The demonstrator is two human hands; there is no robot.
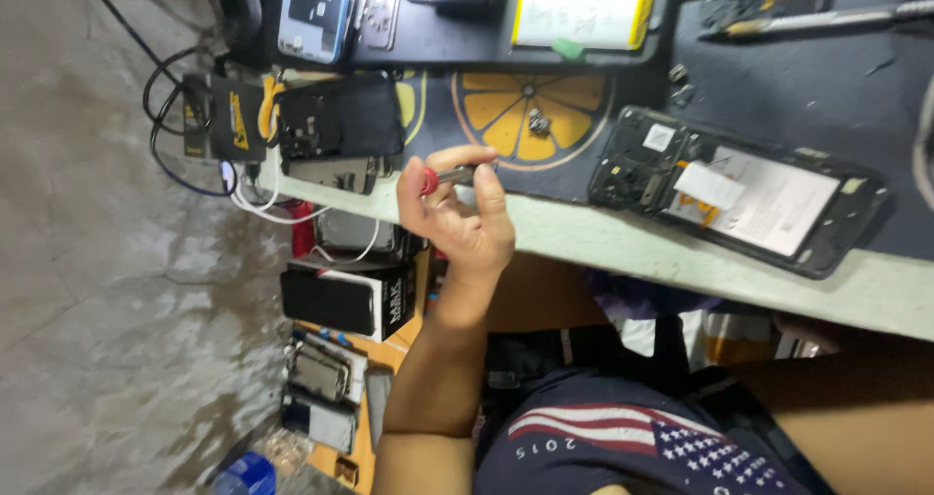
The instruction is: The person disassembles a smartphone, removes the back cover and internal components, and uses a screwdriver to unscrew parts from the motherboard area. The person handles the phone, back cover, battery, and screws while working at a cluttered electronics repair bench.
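left hand (pixel 465 218) gripping screwdriver (pixel 449 176) over bench edge (pixel 623 245), opened phone (pixel 739 192) well apart

Opened phone (pixel 749 198) on dark mat (pixel 827 96), orange-slice coaster (pixel 530 116), perhaps boxes (pixel 345 300) on lower shelf.

We count one hand (pixel 465 225), one screwdriver (pixel 449 176), one opened phone (pixel 739 192) on the desk (pixel 623 247), one orange-slice mat (pixel 530 116), and perhaps four phones (pixel 321 393) below.
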